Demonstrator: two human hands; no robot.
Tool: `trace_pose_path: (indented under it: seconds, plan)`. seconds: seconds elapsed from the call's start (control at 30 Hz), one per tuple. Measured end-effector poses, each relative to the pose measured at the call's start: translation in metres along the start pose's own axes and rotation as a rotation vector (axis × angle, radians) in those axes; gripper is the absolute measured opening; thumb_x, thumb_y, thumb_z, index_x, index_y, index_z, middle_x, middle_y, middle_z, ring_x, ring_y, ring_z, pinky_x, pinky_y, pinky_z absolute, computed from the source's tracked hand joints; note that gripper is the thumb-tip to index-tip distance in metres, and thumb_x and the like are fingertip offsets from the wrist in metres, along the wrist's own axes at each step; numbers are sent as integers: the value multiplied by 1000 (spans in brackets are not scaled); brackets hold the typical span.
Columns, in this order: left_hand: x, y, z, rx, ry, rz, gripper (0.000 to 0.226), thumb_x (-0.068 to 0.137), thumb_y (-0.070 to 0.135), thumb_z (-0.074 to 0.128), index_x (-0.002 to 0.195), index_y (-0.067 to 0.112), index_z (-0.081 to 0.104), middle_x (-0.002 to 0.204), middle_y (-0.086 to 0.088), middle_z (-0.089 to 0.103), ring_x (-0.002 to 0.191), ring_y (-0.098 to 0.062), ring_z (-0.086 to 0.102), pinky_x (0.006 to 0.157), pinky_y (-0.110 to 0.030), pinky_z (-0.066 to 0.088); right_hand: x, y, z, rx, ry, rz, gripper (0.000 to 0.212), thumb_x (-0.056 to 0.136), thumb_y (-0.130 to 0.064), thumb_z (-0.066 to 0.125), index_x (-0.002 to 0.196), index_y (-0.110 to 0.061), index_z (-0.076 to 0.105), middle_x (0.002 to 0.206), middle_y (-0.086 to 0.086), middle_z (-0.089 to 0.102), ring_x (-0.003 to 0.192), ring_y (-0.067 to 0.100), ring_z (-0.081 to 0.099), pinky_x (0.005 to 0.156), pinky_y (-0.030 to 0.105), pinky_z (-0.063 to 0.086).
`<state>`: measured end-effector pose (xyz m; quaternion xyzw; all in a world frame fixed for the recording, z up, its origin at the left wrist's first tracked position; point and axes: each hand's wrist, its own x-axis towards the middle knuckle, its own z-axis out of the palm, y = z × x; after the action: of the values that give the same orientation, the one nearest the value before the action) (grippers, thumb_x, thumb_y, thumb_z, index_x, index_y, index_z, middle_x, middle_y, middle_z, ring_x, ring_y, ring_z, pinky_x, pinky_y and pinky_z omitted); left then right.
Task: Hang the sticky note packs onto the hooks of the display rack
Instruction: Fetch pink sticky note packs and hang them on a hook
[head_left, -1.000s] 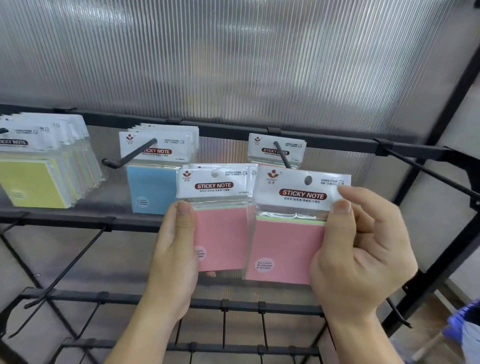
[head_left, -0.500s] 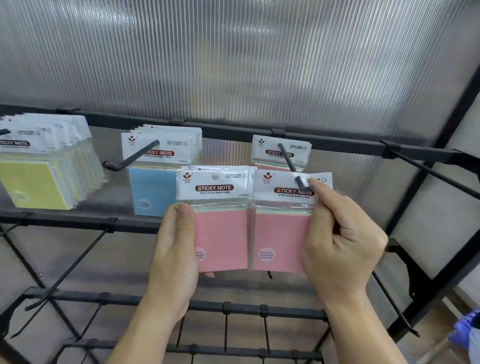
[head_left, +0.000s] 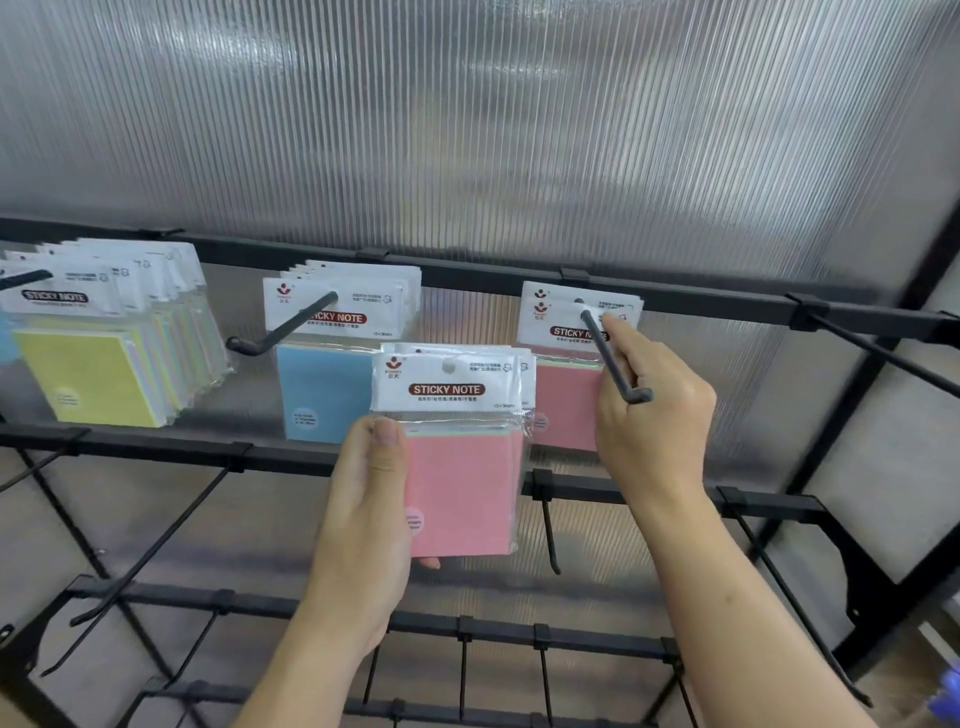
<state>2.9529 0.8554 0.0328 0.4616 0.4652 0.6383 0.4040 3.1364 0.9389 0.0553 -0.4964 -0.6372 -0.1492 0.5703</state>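
Two pink packs on the right-hand hook, more in hand

Two pink packs (head_left: 569, 374) hang on the right-hand hook (head_left: 610, 358) of the top rail (head_left: 493, 280), their white header cards upright and their square pads hanging straight down. That black metal rod runs out from the rail towards the camera and ends in a short upturned tip. The right hand (head_left: 649, 415) reaches alongside it, forefinger pressed against the front pack's header card, the other fingers curled; the rod crosses in front of the hand.

Left and lower, the left hand (head_left: 369, 514) pinches a small stack of pink packs (head_left: 457, 452), thumb on the front, fingers behind, held upright with the punched header on top. This stack overlaps the blue packs (head_left: 322, 384) on the middle hook (head_left: 283, 330). Further left, yellow packs (head_left: 98, 374) crowd another hook (head_left: 23, 279).

All packs are glossy clear sleeves with white printed cards. Behind stands a ribbed translucent panel (head_left: 467, 130); below, black square-section rails (head_left: 156, 447) carry bare hooks (head_left: 550, 535).
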Motion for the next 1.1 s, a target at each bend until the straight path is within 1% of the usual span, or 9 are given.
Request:
trace_pose_path:
  seconds: [0.07, 0.17, 0.33, 0.47, 0.63, 0.73, 0.83, 0.93, 1.1]
  plan:
    - [0, 1, 2, -13, 0, 4, 38, 86, 58, 30, 97, 36, 59, 79, 14, 71, 61, -4, 64, 43, -25, 45, 1, -1, -2, 6, -16, -2, 32, 88, 3, 55, 115, -5, 68, 79, 6, 69, 67, 14, 57, 61, 22, 43]
    - [0, 2, 5, -38, -8, 5, 38, 85, 58, 30, 95, 35, 59, 79, 13, 71, 61, -5, 64, 41, -25, 45, 2, -1, -6, -5, -23, -4, 30, 90, 2, 54, 117, -3, 67, 75, 4, 64, 66, 8, 49, 61, 11, 33]
    - [0, 1, 9, -40, -23, 17, 38, 84, 60, 30, 94, 37, 58, 81, 13, 72, 64, -6, 64, 47, -28, 45, -12, -12, -23, 44, 152, 50, 23, 84, 1, 56, 103, -4, 69, 79, -3, 51, 67, 4, 42, 67, 2, 36]
    - [-1, 0, 11, -47, -61, 21, 40, 84, 59, 30, 97, 34, 58, 86, 13, 72, 71, -6, 65, 56, -26, 47, -26, -37, -37, 434, -52, 96, 18, 88, -25, 54, 72, -33, 56, 59, -19, 54, 54, 1, 50, 50, 9, 34]
    - [-6, 0, 13, -54, -107, 36, 43, 84, 59, 34, 103, 30, 59, 95, 9, 73, 82, -7, 68, 68, -28, 55, -35, -57, -38, 597, -146, 215, 23, 79, -42, 65, 69, -22, 63, 64, -5, 63, 53, 5, 54, 49, 14, 41]
    - [-10, 1, 10, -57, -120, 47, 40, 86, 67, 42, 101, 34, 58, 97, 8, 73, 82, -10, 68, 64, -33, 54, -39, -60, -39, 636, -153, 250, 17, 78, -34, 74, 69, -23, 64, 60, -9, 60, 53, 2, 51, 50, 13, 40]
    - [-15, 5, 8, -104, -146, 31, 42, 83, 62, 46, 107, 29, 57, 96, 10, 73, 77, -6, 69, 50, -24, 53, -41, -65, -40, 640, -163, 244, 15, 81, -24, 67, 68, -25, 61, 60, -15, 58, 52, 0, 50, 50, 11, 39]
    - [-19, 5, 7, -136, -154, 33, 42, 79, 57, 40, 109, 33, 58, 99, 9, 74, 81, -7, 70, 52, -22, 52, -44, -71, -43, 628, -156, 227, 13, 86, -21, 61, 74, -27, 60, 67, -20, 62, 54, -1, 54, 49, 11, 41]
    - [-21, 6, 3, -166, -117, -13, 39, 81, 62, 35, 97, 40, 64, 88, 4, 74, 68, -12, 68, 43, -25, 46, -51, -76, -44, 446, 11, 91, 21, 92, -14, 56, 79, -30, 51, 73, -20, 58, 55, -4, 50, 48, 7, 35]
